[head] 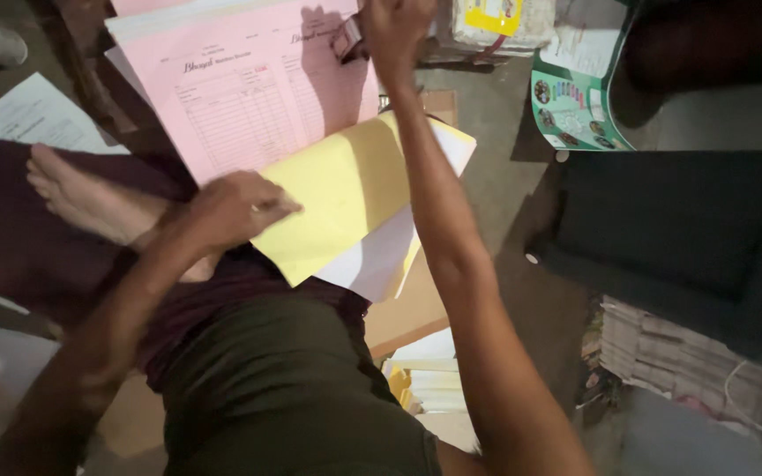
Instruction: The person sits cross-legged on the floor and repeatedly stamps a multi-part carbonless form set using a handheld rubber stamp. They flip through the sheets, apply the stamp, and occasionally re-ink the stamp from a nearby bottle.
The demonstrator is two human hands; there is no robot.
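Two hands are in view: the left hand (233,210) and the right hand (392,31). One bare foot (90,201). One pink printed form (253,84) lies on top of its stack, with one yellow sheet (341,198) folded back. One loose white printed paper (33,115) at left. One green-edged leaflet (575,97). One bundle of stacked papers (676,357) at lower right

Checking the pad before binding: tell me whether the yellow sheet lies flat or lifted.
Lifted. The yellow sheet is folded back off the pink form, its edge held by the left hand.
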